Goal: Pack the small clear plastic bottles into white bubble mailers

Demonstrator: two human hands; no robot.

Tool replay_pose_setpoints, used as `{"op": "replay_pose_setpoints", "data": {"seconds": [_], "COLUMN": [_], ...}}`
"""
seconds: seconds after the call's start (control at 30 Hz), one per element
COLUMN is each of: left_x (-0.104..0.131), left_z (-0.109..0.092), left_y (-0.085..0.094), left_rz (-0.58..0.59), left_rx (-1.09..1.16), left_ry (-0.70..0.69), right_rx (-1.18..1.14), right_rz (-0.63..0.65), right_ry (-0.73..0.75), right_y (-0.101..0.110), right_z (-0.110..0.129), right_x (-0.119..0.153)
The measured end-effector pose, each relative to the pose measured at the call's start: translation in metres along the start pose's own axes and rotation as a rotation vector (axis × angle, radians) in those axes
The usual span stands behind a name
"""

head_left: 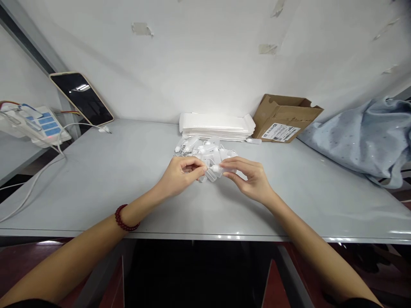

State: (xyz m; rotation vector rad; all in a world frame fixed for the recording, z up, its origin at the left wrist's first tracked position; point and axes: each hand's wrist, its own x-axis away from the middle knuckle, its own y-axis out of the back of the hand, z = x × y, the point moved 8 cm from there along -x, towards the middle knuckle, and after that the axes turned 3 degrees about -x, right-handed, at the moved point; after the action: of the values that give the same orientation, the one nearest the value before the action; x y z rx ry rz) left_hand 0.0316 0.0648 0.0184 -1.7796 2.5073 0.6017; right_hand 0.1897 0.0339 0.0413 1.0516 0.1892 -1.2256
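Between the thumb and fingers of my right hand point(245, 175) is a small translucent plastic bottle point(218, 168) with a white neck, its nozzle end toward the left. My left hand point(188, 172) is closed in a pinch at that nozzle end. What the left fingertips grip is too small to make out. Just behind and below both hands lies a loose pile of similar small bottles point(192, 144), some with thin loops at their necks. One single bottle point(254, 140) rests apart from the pile, to the right.
Behind the pile is a stack of white flat packs point(213, 123) against the wall. An open cardboard box point(287, 116) and a pale blue cloth bag point(359, 139) stand on the right. A phone point(81, 98), a power strip point(48, 126) and white cables point(35, 179) occupy the left.
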Motion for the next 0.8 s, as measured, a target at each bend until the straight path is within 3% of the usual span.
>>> {"op": "replay_pose_setpoints", "data": {"seconds": [0.27, 0.4, 0.6, 0.7, 0.8], "left_x": [-0.002, -0.006, -0.011, -0.012, -0.011], "left_z": [-0.001, 0.0, 0.022, 0.032, 0.03], "left_y": [0.003, 0.019, 0.056, 0.058, 0.057], "left_rz": [-0.02, -0.116, -0.418, -0.412, -0.392], "left_rx": [-0.033, -0.057, -0.039, -0.099, -0.188], "left_ry": [-0.001, 0.012, 0.136, 0.225, 0.256], "right_rx": [-0.024, 0.021, 0.212, 0.394, 0.557], "right_rz": [0.008, -0.017, -0.182, -0.161, -0.109], "right_ry": [-0.022, -0.035, -0.167, -0.229, -0.258], "right_y": [-0.003, 0.001, 0.033, 0.044, 0.052], "right_z": [-0.001, -0.01, -0.072, -0.111, -0.144], "right_x": [-0.002, -0.004, 0.001, 0.006, 0.009]}}
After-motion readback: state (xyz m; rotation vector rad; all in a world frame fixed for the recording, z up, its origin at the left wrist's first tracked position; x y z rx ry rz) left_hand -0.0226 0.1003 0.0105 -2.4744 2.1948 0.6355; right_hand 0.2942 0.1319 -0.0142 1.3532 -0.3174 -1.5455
